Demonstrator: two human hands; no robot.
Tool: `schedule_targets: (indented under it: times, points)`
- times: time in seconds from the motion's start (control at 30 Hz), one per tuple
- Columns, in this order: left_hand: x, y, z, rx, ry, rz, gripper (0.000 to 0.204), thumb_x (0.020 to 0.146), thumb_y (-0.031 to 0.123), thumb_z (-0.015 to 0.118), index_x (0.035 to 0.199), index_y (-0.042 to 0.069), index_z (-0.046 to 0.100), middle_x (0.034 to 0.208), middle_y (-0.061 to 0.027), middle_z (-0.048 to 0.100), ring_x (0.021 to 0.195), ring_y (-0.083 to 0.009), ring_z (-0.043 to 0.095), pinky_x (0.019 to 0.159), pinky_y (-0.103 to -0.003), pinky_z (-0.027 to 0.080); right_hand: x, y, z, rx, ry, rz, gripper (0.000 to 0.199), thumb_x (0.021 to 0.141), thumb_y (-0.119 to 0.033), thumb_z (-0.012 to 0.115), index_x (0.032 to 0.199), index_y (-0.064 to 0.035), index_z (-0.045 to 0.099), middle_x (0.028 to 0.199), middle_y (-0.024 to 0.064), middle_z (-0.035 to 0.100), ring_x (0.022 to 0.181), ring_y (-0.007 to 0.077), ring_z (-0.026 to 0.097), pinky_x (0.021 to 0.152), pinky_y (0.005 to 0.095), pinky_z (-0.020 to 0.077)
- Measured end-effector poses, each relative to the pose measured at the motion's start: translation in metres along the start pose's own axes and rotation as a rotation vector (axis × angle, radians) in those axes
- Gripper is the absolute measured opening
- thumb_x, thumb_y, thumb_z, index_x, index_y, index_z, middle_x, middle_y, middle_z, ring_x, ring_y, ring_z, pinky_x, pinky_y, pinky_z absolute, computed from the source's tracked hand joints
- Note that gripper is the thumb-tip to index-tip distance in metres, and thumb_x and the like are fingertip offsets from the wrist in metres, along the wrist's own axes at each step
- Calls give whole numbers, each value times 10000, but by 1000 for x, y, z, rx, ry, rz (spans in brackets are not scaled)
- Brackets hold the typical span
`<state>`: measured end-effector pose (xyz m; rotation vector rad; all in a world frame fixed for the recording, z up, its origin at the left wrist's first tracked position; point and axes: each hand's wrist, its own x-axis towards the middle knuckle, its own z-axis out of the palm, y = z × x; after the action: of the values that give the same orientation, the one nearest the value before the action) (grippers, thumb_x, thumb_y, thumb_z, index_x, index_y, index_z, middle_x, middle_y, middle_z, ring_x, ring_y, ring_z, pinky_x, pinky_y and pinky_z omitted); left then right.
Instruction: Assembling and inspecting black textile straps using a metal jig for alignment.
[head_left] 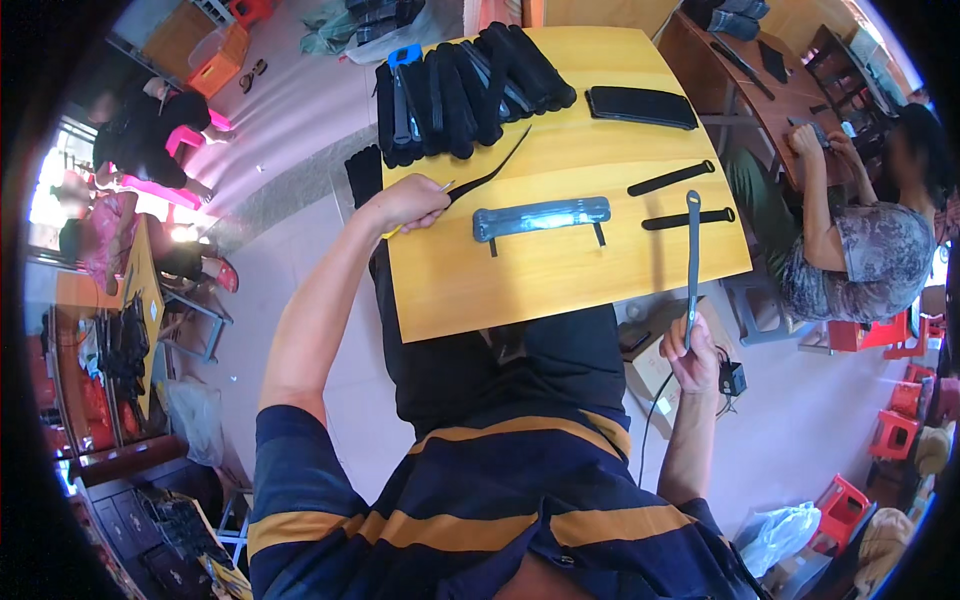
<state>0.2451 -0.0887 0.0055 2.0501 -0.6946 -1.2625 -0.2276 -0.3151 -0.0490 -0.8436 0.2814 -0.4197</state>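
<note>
Straps are what both hands hold. The left hand (408,203), left of the picture's middle, has its fingers pinched tight on a thin light stick and the end of a curved black strap (492,172). That strap bends up toward the top of the yellow board (560,285), so it looks lifted and ready to work on.

The right hand (693,360), at the lower right, has its fingers closed around the bottom of a long grey strap (692,255). It stands straight up over the board's right edge, maybe so it hangs flat and does not twist.

In the middle of the board lies one grey padded piece (541,218) with two small black tabs under it, close to both hands. To its right lie two short black straps (685,198), side by side. At the top right is one flat black pad (641,106). At the top left sits a big pile of black straps (465,90); they overlap too much to count. A blue-handled tool (402,85) rests on that pile.
</note>
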Motion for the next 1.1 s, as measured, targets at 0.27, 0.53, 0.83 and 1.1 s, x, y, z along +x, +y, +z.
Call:
schedule_targets:
  times: [0.27, 0.53, 0.83, 1.1]
  points:
    - [-14, -18, -22, -18, 32, -79, 325, 894, 201, 597, 598, 91, 519, 534, -28, 533, 395, -90, 417, 379, -265, 308, 12, 6, 17, -9, -28, 32, 365, 975, -400, 698, 966, -62, 561, 690, 37, 518, 615, 169, 544, 612, 300, 485]
    - [-22, -26, -33, 63, 33, -120, 283, 853, 176, 617, 597, 79, 547, 528, -38, 540, 388, -99, 427, 372, -277, 315, 13, 8, 30, -44, -39, 44, 380, 959, -406, 716, 1030, -53, 594, 691, 38, 529, 614, 169, 553, 609, 299, 485]
    - [-28, -16, -39, 301, 105, -225, 225, 784, 149, 628, 585, 55, 586, 517, -54, 562, 387, -133, 479, 375, -317, 381, 12, 11, 44, -89, -62, 61, 367, 960, -397, 718, 1036, -58, 598, 703, 38, 550, 625, 164, 555, 614, 305, 480]
    - [-23, -6, -47, 683, 231, -218, 213, 709, 195, 645, 560, 44, 649, 609, -127, 660, 534, -256, 649, 486, -377, 485, 12, 12, 60, -120, -82, 97, 355, 955, -394, 726, 1007, -67, 596, 710, 31, 573, 631, 164, 567, 610, 306, 476]
